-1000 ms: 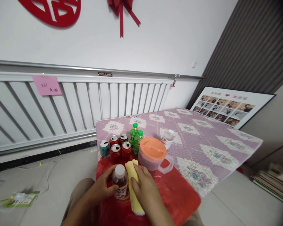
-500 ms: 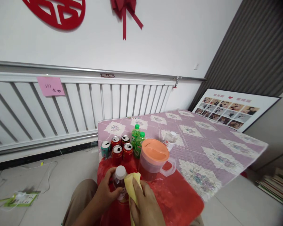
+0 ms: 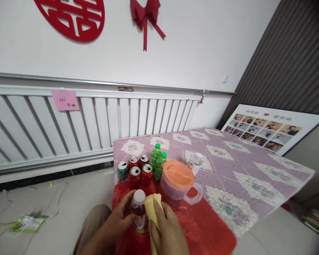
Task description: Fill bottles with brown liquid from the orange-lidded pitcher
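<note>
My left hand [image 3: 123,216] is curled around a small clear bottle [image 3: 140,216] with a white cap, which stands upright on a red mat. In my right hand [image 3: 168,230] is a folded yellow cloth [image 3: 152,209], its top end close beside the bottle's neck; whether they touch I cannot tell. Just behind the bottle are several drink cans, among them a red can [image 3: 135,177] and a teal can [image 3: 122,170]. To the right of the cans stand two green bottles [image 3: 160,167] and a clear pitcher [image 3: 172,191] with an orange lid.
The red mat [image 3: 202,226] covers the near part of a table with a purple floral cloth [image 3: 220,152]. Another clear bottle [image 3: 196,162] stands behind the pitcher. A white radiator [image 3: 101,120] lines the wall, and a power strip [image 3: 29,224] lies on the floor at left.
The camera view has shifted, so the whole scene sits slightly lower and farther right. Both hands keep their holds on the bottle and the cloth.
</note>
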`<state>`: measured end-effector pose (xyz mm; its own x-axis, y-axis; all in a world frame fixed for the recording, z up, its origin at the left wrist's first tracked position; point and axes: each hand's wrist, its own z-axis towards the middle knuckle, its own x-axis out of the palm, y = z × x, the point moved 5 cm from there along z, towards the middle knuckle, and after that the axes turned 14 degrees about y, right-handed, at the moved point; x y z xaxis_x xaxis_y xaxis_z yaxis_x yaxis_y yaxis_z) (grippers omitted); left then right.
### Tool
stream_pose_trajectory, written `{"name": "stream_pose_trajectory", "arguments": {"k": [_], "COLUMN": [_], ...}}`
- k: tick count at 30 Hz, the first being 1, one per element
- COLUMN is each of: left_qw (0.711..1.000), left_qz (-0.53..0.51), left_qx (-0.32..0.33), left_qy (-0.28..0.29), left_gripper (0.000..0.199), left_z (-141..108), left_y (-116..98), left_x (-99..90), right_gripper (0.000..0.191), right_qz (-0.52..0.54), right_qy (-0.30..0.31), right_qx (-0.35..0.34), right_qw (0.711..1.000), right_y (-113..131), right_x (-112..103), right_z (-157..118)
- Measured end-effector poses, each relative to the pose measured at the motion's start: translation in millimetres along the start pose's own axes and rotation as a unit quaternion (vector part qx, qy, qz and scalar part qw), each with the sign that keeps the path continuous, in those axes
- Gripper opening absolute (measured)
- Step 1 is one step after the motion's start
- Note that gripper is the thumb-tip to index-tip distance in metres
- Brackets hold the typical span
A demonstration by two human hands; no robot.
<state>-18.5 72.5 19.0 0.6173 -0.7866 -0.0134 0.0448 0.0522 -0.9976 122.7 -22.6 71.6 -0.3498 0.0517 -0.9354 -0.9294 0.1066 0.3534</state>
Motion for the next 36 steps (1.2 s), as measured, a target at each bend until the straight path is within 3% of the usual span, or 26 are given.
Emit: {"name": "stream_pose_trajectory", "arguments": {"k": [5,12,16,19,24,27,33,36], "left_qw": [0.999,0.995,0.990,0.982,0.957,0.961,0.993,0.996], "left_qz": [0.035,0.084,0.088,0.109,0.176,0.196,0.118,0.070], "left_qx": [-0.002,0.044,0.054,0.023,0.013,0.029,0.009,0.016], "left_qy": [-0.006,-0.030,-0.092,-0.153,-0.229,-0.192,0.003,0.051], "left_gripper": [0.068,0.064,0.060,0.061,0.073,0.082,0.074,0.065], "left_z": [1,8,10,8,6,9,11,13], "left_y": [-8,1,11,20,23,16,-6,-13], "left_x": [-4.9,-1.4,2.2,4.9,9.2,9.6,1.0,-2.1], "right_gripper": [0.051,0.053,0.054,0.055,0.054,0.052,0.051,0.051], "right_qz": [-0.003,-0.012,-0.009,-0.009,-0.013,-0.006,-0.004,-0.007], "right_qy": [0.024,0.023,-0.012,-0.018,-0.019,-0.023,-0.011,-0.014], "right_qx": [0.011,0.007,0.004,0.001,-0.004,-0.008,-0.013,-0.011], "right_qw": [1.000,1.000,1.000,1.000,1.000,1.000,1.000,1.000], "right_y": [0,-2,-5,-4,-3,-3,-3,-3], "right_x": [0,4,9,9,3,0,-1,-1], "right_z": [1,-8,-13,-13,-8,-6,-5,-5]}}
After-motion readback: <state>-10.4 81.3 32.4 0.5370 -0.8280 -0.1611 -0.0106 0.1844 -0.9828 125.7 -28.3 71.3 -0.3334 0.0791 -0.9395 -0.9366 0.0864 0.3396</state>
